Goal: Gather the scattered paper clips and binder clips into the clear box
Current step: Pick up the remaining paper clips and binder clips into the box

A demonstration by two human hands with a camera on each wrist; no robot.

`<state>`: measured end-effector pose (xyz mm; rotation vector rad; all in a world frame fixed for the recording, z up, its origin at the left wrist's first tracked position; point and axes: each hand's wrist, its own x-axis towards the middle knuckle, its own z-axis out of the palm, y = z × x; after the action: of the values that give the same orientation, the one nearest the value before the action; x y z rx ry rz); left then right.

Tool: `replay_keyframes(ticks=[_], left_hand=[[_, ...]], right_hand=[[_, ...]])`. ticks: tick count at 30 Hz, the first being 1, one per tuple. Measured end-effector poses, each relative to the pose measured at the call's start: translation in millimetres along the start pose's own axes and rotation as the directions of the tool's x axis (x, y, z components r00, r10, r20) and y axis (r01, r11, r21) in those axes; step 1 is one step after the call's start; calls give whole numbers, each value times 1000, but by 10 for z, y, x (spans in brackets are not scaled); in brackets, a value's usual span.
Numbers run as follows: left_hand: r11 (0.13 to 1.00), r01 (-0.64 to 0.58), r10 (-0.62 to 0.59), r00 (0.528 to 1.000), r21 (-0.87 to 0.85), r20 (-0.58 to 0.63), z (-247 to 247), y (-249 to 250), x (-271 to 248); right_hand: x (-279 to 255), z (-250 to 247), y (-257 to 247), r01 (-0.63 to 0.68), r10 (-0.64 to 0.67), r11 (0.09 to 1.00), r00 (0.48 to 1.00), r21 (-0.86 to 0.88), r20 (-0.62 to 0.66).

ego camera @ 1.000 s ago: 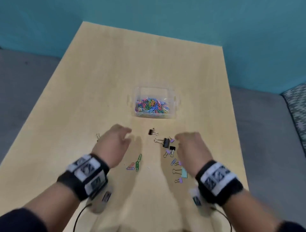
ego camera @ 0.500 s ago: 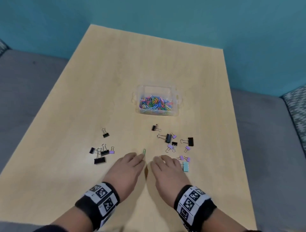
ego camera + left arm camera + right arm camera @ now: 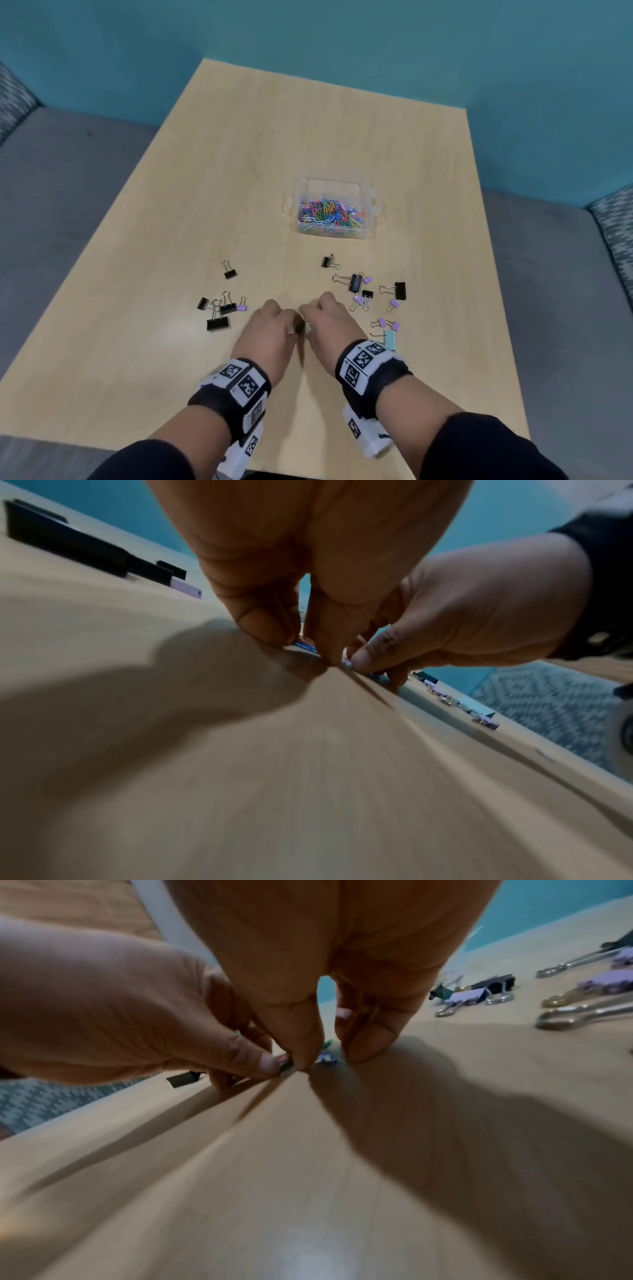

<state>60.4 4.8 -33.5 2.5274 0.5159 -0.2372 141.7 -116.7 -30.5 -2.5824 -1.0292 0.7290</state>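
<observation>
The clear box (image 3: 335, 185) stands mid-table, holding many colourful paper clips (image 3: 329, 216). My left hand (image 3: 289, 323) and right hand (image 3: 311, 320) meet in front of it, fingers curled down onto the table. A few small paper clips (image 3: 301, 325) lie squeezed between them. In the left wrist view my left hand (image 3: 301, 639) pinches a blue clip (image 3: 306, 645) against the wood. In the right wrist view my right hand (image 3: 325, 1047) pinches a blue clip (image 3: 327, 1059), and the left thumb presses a red-green clip (image 3: 286, 1060). Binder clips lie on both sides.
Several black and purple binder clips (image 3: 219, 308) lie to the left of my hands. More black, purple and one pale blue binder clip (image 3: 373, 298) lie to the right. The wooden table (image 3: 239, 171) is bordered by grey seating and a teal wall.
My hands have pulled back from the binder clips toward me and closed together. Their fingers, flat half a second ago, now curl down and pinch the paper clips between them.
</observation>
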Motion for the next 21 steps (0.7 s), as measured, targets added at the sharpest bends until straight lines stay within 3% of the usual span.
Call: replay_keyframes(ticks=[6, 16, 21], left_hand=[[998, -27, 28, 999, 60, -16, 57, 15, 64], [999, 10, -10, 1000, 33, 4, 43, 38, 103], [999, 16, -16, 1000, 48, 2, 49, 44, 124]], right_hand=[[8, 29, -59, 30, -31, 999, 999, -33, -25], [61, -58, -136, -97, 94, 993, 995, 62, 45], [87, -71, -135, -73, 70, 997, 995, 37, 70]])
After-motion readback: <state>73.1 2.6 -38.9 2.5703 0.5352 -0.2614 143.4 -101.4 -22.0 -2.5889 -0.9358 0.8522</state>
